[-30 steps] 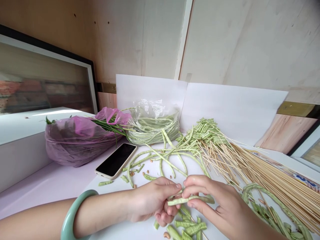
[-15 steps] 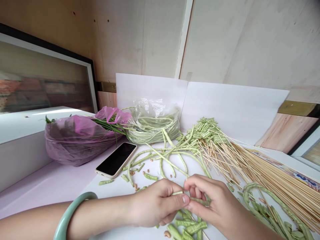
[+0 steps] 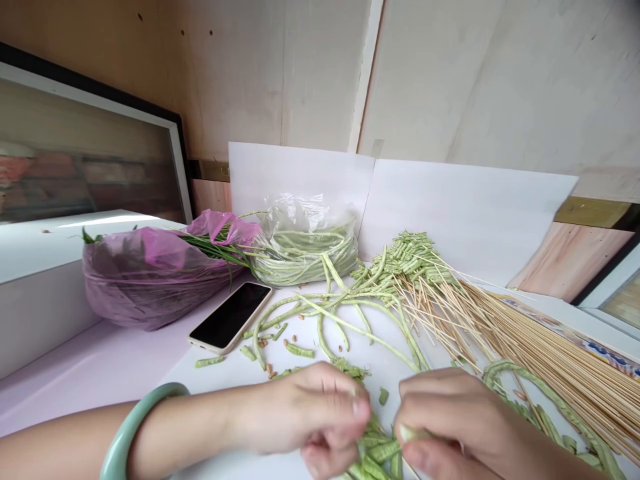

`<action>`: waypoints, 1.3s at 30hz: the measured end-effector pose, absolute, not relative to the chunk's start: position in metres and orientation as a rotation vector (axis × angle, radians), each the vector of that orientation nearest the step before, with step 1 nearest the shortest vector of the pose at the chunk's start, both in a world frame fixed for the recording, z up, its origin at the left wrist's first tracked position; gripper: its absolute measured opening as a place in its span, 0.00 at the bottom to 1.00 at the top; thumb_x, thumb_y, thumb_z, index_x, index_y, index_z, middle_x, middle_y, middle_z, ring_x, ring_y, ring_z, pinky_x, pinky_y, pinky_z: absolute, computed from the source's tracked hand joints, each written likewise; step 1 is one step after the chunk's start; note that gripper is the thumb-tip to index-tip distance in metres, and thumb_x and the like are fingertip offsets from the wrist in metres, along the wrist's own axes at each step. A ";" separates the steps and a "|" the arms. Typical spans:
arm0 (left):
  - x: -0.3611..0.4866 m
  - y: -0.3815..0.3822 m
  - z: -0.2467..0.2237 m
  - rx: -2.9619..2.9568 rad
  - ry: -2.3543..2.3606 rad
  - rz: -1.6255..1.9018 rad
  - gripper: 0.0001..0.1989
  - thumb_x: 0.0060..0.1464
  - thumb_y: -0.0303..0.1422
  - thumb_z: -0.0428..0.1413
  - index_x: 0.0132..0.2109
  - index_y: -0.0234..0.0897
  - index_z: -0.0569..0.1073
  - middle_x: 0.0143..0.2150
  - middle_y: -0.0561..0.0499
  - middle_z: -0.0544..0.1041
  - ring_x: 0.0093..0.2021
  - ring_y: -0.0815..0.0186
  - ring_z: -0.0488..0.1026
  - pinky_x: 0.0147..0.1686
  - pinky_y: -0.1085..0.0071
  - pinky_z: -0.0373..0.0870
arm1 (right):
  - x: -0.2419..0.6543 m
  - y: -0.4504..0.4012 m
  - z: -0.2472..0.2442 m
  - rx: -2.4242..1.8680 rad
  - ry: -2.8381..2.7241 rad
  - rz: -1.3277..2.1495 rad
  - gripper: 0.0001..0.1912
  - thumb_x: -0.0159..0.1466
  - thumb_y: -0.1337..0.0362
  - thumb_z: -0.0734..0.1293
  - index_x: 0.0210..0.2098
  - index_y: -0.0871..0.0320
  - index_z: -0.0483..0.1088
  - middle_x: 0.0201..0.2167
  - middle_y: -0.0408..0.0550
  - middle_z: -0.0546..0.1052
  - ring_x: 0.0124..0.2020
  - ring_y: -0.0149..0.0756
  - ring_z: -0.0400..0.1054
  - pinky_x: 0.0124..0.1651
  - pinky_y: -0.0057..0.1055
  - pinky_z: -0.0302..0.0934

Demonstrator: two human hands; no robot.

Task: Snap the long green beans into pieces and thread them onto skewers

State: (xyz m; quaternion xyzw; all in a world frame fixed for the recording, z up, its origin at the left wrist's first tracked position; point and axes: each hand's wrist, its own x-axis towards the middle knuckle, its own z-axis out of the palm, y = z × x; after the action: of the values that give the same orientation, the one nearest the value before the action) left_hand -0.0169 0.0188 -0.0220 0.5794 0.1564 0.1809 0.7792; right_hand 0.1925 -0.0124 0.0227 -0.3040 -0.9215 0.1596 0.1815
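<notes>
My right hand is closed on a piece of long bean; its pale end shows by the thumb. To its left, my left hand is closed too, thumb against curled fingers, slightly blurred; what it holds, if anything, is hidden. A gap separates the two hands. Beneath and between them lies a pile of short bean pieces, and a small green bit shows in the gap. Whole long beans lie loosely across the white surface beyond my hands.
Bamboo skewers fan out on the right, many threaded with bean pieces. A clear bag of long beans stands at the back, beside a purple bag of greens. A phone lies at left; a curled bean rests at right.
My hands, together on one bean piece before, have come apart, the right one moving right and both lower. The small green bit now shows between them.
</notes>
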 end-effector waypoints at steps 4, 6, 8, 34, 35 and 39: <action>-0.012 0.026 -0.029 0.919 0.437 0.435 0.25 0.50 0.55 0.56 0.28 0.36 0.63 0.17 0.61 0.54 0.14 0.77 0.51 0.14 0.77 0.42 | 0.189 -0.008 0.021 -0.997 -2.426 0.471 0.15 0.71 0.61 0.55 0.30 0.53 0.66 0.25 0.41 0.68 0.25 0.32 0.65 0.27 0.26 0.58; -0.012 0.030 -0.033 0.879 0.443 0.440 0.25 0.49 0.56 0.56 0.30 0.36 0.65 0.18 0.60 0.57 0.15 0.77 0.54 0.14 0.78 0.45 | 0.188 -0.007 0.019 -1.040 -2.361 0.502 0.16 0.72 0.63 0.53 0.37 0.52 0.71 0.29 0.43 0.69 0.29 0.33 0.67 0.31 0.27 0.61; -0.011 0.032 -0.036 0.858 0.449 0.448 0.25 0.50 0.55 0.56 0.32 0.35 0.67 0.19 0.59 0.60 0.15 0.76 0.58 0.14 0.79 0.49 | 0.189 -0.007 0.016 -1.035 -2.330 0.523 0.19 0.71 0.65 0.51 0.46 0.50 0.72 0.32 0.44 0.68 0.30 0.33 0.67 0.33 0.28 0.63; -0.015 0.026 -0.038 1.378 0.500 0.362 0.25 0.51 0.57 0.54 0.30 0.37 0.64 0.15 0.61 0.60 0.16 0.76 0.56 0.20 0.78 0.58 | 0.185 0.006 -0.028 -0.961 -2.371 0.373 0.10 0.63 0.67 0.66 0.28 0.53 0.59 0.22 0.35 0.65 0.23 0.29 0.59 0.25 0.25 0.51; -0.016 0.026 -0.035 1.391 0.473 0.348 0.24 0.52 0.54 0.55 0.30 0.37 0.64 0.15 0.61 0.60 0.16 0.76 0.56 0.20 0.78 0.58 | 0.184 0.006 -0.027 -0.861 -2.455 0.370 0.10 0.67 0.64 0.62 0.28 0.53 0.61 0.22 0.36 0.65 0.22 0.29 0.59 0.26 0.26 0.51; -0.018 0.028 -0.032 1.628 0.233 0.206 0.12 0.56 0.34 0.51 0.26 0.37 0.61 0.18 0.58 0.59 0.19 0.75 0.55 0.20 0.78 0.55 | 0.180 0.002 -0.026 -0.541 -2.733 0.466 0.23 0.72 0.59 0.52 0.21 0.55 0.49 0.18 0.35 0.55 0.18 0.27 0.50 0.25 0.28 0.49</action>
State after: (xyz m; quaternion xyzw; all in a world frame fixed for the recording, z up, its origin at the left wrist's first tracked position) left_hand -0.0178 0.0277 -0.0316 0.7238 0.1035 0.0918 0.6760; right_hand 0.1799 0.0024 -0.0265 -0.1890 -0.9555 0.1630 0.1575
